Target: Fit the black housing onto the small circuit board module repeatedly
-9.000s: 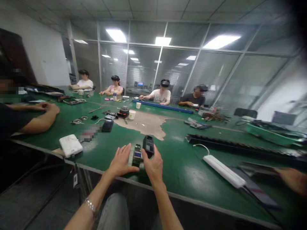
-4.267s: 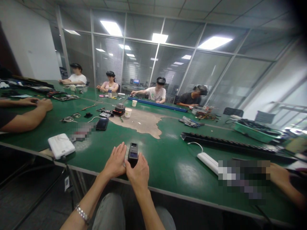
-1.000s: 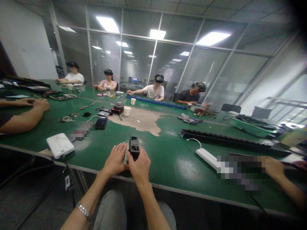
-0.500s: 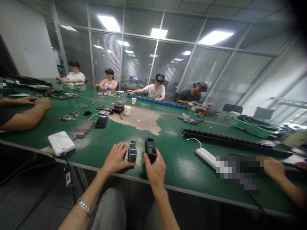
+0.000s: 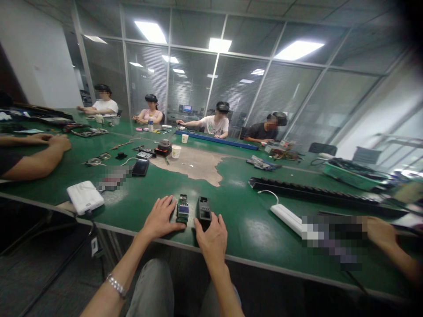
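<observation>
A small green circuit board with a blue screen (image 5: 182, 209) lies on the green table (image 5: 244, 229) near its front edge. My left hand (image 5: 161, 218) rests flat beside it, fingers spread, thumb touching the board's near end. Just right of the board lies a black plastic cover (image 5: 204, 208). My right hand (image 5: 213, 237) is curled on the cover's near end, holding it against the table.
A white box (image 5: 85, 197) and a black phone (image 5: 140, 167) lie to the left, a white power strip (image 5: 287, 215) and a long black rail (image 5: 317, 192) to the right. Other people sit around the table; one person's hand (image 5: 380, 231) is at the right, another's forearms (image 5: 36, 154) at the left.
The black cover came off the board, swung right in my right hand, and now lies on the table beside the board. My left hand stayed by the board.
</observation>
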Tool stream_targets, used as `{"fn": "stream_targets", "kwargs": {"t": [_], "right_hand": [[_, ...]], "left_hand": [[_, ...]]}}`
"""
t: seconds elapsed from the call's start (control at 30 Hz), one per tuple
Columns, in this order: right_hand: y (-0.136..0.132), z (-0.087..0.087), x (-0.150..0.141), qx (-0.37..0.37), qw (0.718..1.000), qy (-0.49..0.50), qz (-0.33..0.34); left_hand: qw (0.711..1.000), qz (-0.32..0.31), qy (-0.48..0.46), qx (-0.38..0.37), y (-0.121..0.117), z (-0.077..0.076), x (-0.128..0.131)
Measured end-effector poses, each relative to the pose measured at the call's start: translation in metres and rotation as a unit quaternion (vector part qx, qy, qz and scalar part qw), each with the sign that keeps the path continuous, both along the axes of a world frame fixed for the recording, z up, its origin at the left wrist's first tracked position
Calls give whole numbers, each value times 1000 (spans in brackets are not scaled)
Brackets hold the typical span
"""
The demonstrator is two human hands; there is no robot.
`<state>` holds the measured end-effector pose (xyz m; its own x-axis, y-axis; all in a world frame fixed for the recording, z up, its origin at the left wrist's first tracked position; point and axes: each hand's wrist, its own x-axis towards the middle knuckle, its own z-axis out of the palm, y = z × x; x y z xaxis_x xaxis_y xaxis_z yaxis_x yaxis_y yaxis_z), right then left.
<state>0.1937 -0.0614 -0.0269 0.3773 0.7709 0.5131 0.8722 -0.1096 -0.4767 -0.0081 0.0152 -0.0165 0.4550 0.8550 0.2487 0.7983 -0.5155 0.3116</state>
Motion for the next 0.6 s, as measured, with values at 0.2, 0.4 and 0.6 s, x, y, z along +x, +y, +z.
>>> {"fn": "stream_targets", "kwargs": {"t": [0.2,0.4,0.6], "right_hand": [[-6,1,0,1,1000,6,0],[-4,5,3,6,999,36,11],[5,42,-9,68,987,122,80]], "left_hand": [[1000,0,-1,3,-1,2,0],[1000,-2,5,-2,2,-1,0],[1000,-1,-3,9,2,-4,0]]}}
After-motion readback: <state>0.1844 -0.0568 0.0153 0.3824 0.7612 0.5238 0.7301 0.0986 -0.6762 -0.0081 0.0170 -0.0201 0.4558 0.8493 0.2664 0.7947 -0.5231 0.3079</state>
